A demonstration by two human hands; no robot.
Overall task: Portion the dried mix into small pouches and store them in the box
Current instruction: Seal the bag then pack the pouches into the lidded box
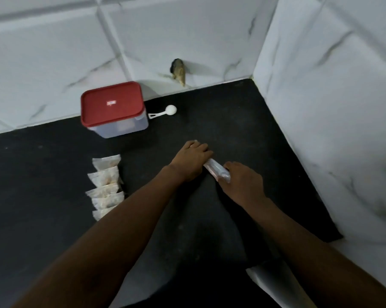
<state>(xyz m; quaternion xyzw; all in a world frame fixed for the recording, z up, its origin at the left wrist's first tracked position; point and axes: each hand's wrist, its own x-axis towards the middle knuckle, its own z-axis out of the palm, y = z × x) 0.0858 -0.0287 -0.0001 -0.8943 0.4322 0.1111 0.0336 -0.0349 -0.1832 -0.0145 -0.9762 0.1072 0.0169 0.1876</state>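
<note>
Most of the view is taken up by white marble-look wall tiles [321, 107], joined in a corner at the back right. Under them a matte black worktop [232, 121] is laid out, faintly smudged. The box [114, 112], clear with its red lid on, is parked at the back against the wall. A row of filled pouches [105, 185] is lined up, overlapping, on the left, apart from the box, so not stored yet. Mid-worktop, a clear plastic packet [216, 171] is held down: the left hand [193, 160] has its fingers curled over the far end, and the near end is clamped by the fingers of the right hand [243, 183]. A white scoop [165, 112] is left just beside the box.
</note>
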